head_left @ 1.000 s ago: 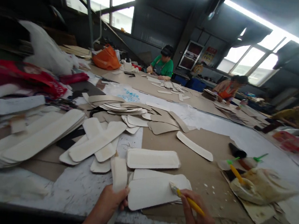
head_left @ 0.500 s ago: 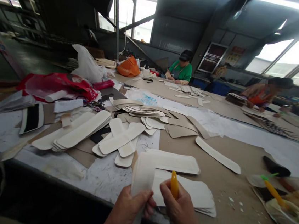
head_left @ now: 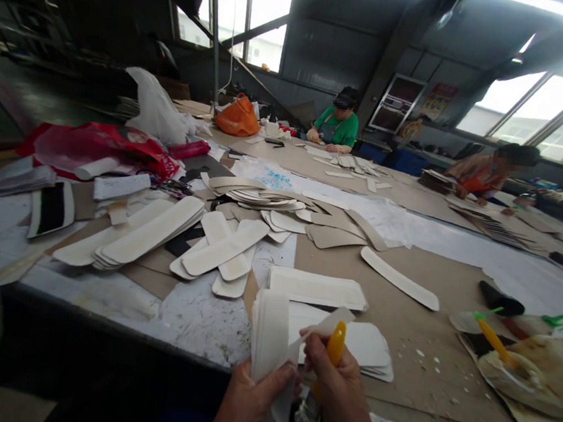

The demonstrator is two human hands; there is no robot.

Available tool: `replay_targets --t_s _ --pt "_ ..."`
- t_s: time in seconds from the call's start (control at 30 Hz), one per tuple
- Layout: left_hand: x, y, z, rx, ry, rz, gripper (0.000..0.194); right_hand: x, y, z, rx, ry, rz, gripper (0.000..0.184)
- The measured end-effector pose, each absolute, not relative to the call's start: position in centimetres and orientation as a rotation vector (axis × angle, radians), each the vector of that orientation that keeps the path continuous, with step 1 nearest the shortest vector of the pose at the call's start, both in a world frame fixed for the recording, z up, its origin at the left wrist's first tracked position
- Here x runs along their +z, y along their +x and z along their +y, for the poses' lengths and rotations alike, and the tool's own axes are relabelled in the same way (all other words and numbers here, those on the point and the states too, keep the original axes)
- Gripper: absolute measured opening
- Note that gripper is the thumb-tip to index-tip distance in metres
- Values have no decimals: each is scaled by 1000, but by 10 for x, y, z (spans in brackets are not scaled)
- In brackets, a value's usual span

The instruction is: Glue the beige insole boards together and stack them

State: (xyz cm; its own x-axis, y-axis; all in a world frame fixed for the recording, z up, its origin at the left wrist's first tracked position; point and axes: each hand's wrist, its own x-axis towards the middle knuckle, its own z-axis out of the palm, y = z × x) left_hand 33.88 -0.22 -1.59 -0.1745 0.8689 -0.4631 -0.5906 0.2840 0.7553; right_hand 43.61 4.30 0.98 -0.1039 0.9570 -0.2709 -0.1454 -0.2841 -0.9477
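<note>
My left hand point(head_left: 246, 402) is closed round a bundle of long white strips point(head_left: 270, 334), held upright at the table's near edge. In my right hand point(head_left: 343, 389) is a brush with a yellow handle point(head_left: 336, 345), its whitish, smeared head pointing down. The thumb and fingers of that hand also pinch a thin pale strip point(head_left: 333, 320) that bends away from the bundle. Just beyond my hands lie a pile of white rounded pieces point(head_left: 370, 348) and a smaller stack point(head_left: 316, 287). Part of the held strips is hidden by my fingers.
On the right, a second yellow-handled tool point(head_left: 496, 341) rests in a crusted container point(head_left: 520, 374). White panels point(head_left: 151, 234) are heaped left of centre, near a red bag point(head_left: 97, 148). Two people work across the table, one in a green top point(head_left: 345, 130).
My right hand has come up to the bundle and now pinches a thin strip, bent out to the right. The brush head has come into clearer view. The whole view has shifted slightly.
</note>
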Motion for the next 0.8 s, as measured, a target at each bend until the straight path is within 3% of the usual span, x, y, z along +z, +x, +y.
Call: replay_targets --t_s 0.3,0.53,0.8 --pt "-28 322 -18 1138 405 1182 40 28 473 67 1503 -1220 -900 37" --pt "-28 297 12 1191 488 1462 39 15 499 111 1524 -1509 -2057 33" --pt "-47 302 32 1037 529 1529 37 5 475 137 1539 -1564 -2554 26"
